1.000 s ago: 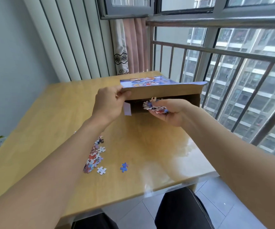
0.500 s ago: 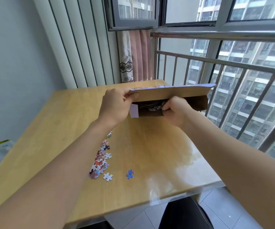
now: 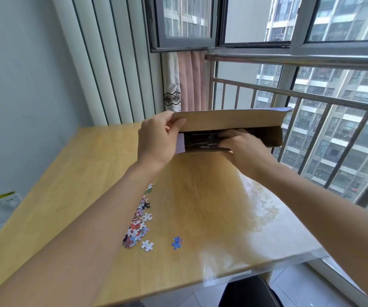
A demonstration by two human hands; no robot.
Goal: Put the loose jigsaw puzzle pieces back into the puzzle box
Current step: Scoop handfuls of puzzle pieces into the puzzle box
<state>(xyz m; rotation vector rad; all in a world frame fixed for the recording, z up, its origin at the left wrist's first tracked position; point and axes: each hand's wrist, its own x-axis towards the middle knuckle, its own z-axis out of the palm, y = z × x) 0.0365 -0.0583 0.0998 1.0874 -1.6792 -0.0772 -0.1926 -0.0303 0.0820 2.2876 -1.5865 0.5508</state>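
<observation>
The flat cardboard puzzle box point(image 3: 234, 119) is held up over the far side of the wooden table point(image 3: 211, 207), its open long side facing me. My left hand point(image 3: 156, 140) grips the box's lid flap at the left corner. My right hand point(image 3: 242, 145) reaches into the opening, fingers inside among dark pieces; what the fingers hold is hidden. A loose pile of jigsaw pieces point(image 3: 137, 224) lies on the table beside my left forearm, with a white piece point(image 3: 147, 245) and a blue piece point(image 3: 176, 242) lying apart from it.
A metal railing point(image 3: 311, 134) and windows run along the table's right and far sides. A pink curtain point(image 3: 189, 85) hangs behind the box. A white wall socket point(image 3: 9, 199) sits low on the left wall. Dark trousers point(image 3: 247, 293) show below the table's near edge.
My right hand, which held a handful of pieces at the box mouth, has pushed into the box. The box has been lifted and tilted more level.
</observation>
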